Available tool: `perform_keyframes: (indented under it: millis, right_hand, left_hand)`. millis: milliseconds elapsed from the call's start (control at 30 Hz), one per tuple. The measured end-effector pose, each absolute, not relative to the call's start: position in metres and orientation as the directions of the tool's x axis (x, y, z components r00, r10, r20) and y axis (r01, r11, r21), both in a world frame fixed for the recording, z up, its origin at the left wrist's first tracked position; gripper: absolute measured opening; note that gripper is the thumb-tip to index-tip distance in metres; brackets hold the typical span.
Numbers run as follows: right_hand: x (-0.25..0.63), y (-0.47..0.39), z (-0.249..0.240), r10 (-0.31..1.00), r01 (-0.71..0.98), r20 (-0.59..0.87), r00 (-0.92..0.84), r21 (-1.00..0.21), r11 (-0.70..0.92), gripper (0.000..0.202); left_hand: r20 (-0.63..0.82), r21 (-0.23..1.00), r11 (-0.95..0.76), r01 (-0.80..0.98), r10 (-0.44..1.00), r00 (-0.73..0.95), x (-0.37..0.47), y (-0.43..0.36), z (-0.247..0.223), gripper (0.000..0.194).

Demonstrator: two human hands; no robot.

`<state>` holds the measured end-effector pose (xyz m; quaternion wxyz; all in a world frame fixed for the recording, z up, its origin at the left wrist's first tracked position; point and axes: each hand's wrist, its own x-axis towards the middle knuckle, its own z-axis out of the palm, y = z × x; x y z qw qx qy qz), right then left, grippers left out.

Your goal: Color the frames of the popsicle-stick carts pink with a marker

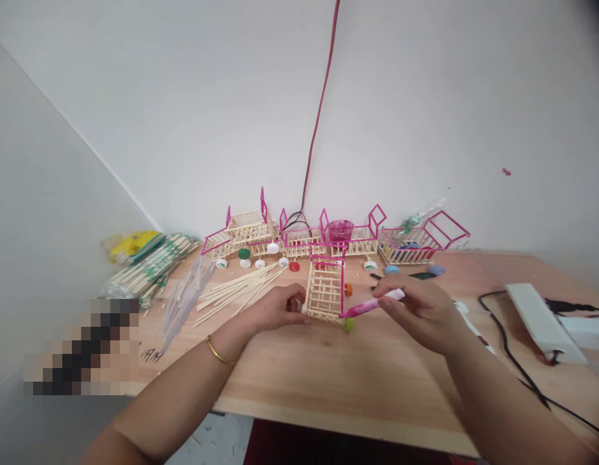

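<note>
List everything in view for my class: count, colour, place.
Cart: one, pale and magenta, centre
Marker: one, pink, cart's edge
Back carts: several, pale-magenta, rear
Wheels: many, mixed, on carts
Cup: one, magenta, rear
Loose sticks: many, pale, left
Wrapped sticks: many, pale, left
Sleeves: several, clear, left
Bag: one, yellow, left
Cord: one, red, on wall
Boxes: two, white, right
Cables: several, black, right
Table: one, brown, below
Walls: two, white, behind
Floor: one, grey, below
Bracelet: one, gold, left wrist
Left hand: one, on cart
Right hand: one, holding marker
</note>
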<state>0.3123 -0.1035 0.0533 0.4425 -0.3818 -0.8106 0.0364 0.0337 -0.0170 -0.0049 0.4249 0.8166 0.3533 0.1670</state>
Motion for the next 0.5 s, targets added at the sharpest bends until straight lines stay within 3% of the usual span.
perform_keyframes:
  millis: [500]
  right_hand:
    - [0.3082,-0.1036,0.0541,0.658,0.591,0.679,-0.325,-0.398,0.702,0.012]
  left_hand:
    - [-0.041,0.804,-0.387,0.452,0.721,0.692,0.0335,-0.0163,-0.0054,0.038]
